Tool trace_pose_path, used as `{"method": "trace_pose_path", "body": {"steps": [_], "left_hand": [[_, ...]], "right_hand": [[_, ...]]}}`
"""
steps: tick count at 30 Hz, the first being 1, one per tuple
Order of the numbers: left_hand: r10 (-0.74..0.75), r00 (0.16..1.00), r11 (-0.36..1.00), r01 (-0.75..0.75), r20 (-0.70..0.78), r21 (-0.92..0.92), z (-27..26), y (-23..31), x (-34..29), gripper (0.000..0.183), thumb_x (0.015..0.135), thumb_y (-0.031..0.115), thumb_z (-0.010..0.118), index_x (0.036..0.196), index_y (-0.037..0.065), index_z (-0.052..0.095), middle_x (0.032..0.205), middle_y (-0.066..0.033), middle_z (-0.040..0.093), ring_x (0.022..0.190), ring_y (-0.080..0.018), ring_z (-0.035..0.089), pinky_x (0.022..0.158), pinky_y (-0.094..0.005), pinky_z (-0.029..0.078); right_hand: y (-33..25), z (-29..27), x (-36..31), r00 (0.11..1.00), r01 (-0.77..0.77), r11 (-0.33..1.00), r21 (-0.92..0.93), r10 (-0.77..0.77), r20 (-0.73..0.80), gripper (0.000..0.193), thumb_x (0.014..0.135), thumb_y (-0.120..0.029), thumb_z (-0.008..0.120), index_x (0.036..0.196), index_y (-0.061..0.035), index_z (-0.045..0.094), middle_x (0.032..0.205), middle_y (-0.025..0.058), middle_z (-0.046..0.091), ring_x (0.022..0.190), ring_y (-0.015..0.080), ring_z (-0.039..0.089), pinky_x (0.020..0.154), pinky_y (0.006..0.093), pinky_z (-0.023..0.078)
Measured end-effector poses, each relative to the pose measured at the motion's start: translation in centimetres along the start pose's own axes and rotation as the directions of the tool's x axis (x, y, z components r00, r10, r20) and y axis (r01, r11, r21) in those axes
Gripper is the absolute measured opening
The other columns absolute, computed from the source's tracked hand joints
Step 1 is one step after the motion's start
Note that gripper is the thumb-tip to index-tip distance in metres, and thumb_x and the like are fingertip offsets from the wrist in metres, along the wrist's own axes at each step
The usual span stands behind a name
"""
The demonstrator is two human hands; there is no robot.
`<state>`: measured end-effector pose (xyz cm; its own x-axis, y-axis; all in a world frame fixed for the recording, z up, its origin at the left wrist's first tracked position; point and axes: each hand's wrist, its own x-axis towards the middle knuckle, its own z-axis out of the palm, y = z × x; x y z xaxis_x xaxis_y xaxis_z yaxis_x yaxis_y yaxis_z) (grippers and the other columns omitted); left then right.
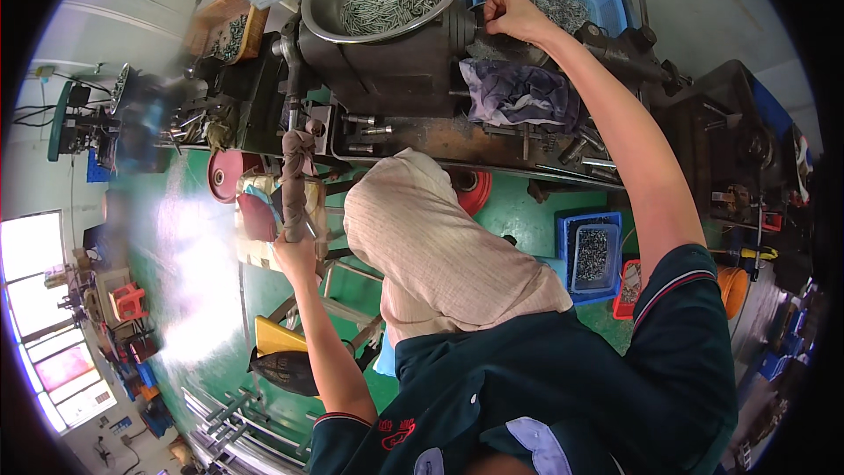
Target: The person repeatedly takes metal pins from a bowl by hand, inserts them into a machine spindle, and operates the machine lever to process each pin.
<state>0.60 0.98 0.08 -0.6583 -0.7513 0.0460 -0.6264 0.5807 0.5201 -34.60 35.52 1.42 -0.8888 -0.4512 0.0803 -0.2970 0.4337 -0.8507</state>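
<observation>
The dark, worn surface (pixel 431 138) before me carries short metal cylinders (pixel 378 130) on my left and shiny rods (pixel 600 164) on my right. Below me, the green floor (pixel 527 218) bears a blue crate (pixel 563 242) and red tray (pixel 622 310).

The view is taken from the wearer's head through a fisheye lens, directed steeply downward. The shirt (pixel 563 378) and cloth-covered lap (pixel 440 246) are seen from close above; the left hand (pixel 294 255) and right hand (pixel 519 18) are framed farther off, and the counter (pixel 426 135) is faced beyond the lap. Far to the left, a window (pixel 35 251) is caught, bent near the rim.
</observation>
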Motion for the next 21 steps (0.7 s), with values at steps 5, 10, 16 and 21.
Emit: {"method": "trace_pose_path", "body": {"steps": [5,10,16,21], "left_hand": [[0.015,1.0,0.999,-0.015,-0.001,0.036,0.1,-0.5,0.1,0.027,0.066,0.022,0.064,0.076,-0.003,0.062,0.066,-0.0182,0.06,0.064,-0.0295,0.061,0.06,-0.0377,0.045],[0.049,0.998,0.999,-0.049,-0.027,-0.006,0.1,0.3,0.0,0.022,0.067,0.017,0.06,0.073,-0.004,0.06,0.061,-0.0202,0.057,0.062,-0.0349,0.058,0.059,-0.0392,0.043],[0.258,0.959,0.958,-0.239,-0.117,0.156,-0.7,-7.9,6.9,0.024,0.068,0.021,0.064,0.075,-0.002,0.062,0.061,-0.0167,0.06,0.058,-0.0252,0.06,0.057,-0.0365,0.044],[0.082,0.995,0.981,-0.091,0.06,0.171,-1.9,-6.6,8.9,0.021,0.07,0.017,0.062,0.076,-0.003,0.062,0.06,-0.0143,0.058,0.055,-0.0191,0.055,0.057,-0.0343,0.043]], "right_hand": [[0.8,0.2,0.3,0.999,0.045,0.995,0.092,-0.048,0.025,0.017,0.055,-0.007,0.067,0.067,-0.0022,0.056,0.065,0.0032,0.057,0.063,0.0122,0.053,0.06,0.0266,0.042],[0.6,0.2,0.1,1.0,0.001,0.998,-0.069,-0.002,-0.013,0.018,0.056,-0.008,0.067,0.068,-0.0028,0.056,0.064,0.0029,0.057,0.061,0.0134,0.053,0.06,0.0259,0.042],[-0.1,0.7,0.5,1.0,0.018,0.998,-0.064,-0.018,-0.003,0.017,0.056,-0.007,0.067,0.067,-0.003,0.055,0.064,0.003,0.056,0.06,0.0135,0.052,0.059,0.0269,0.042],[-0.4,-0.6,0.2,0.999,0.016,0.997,-0.08,-0.013,0.029,0.016,0.059,-0.005,0.067,0.07,-0.002,0.056,0.066,0.0036,0.058,0.063,0.0129,0.054,0.061,0.0261,0.042]]}}
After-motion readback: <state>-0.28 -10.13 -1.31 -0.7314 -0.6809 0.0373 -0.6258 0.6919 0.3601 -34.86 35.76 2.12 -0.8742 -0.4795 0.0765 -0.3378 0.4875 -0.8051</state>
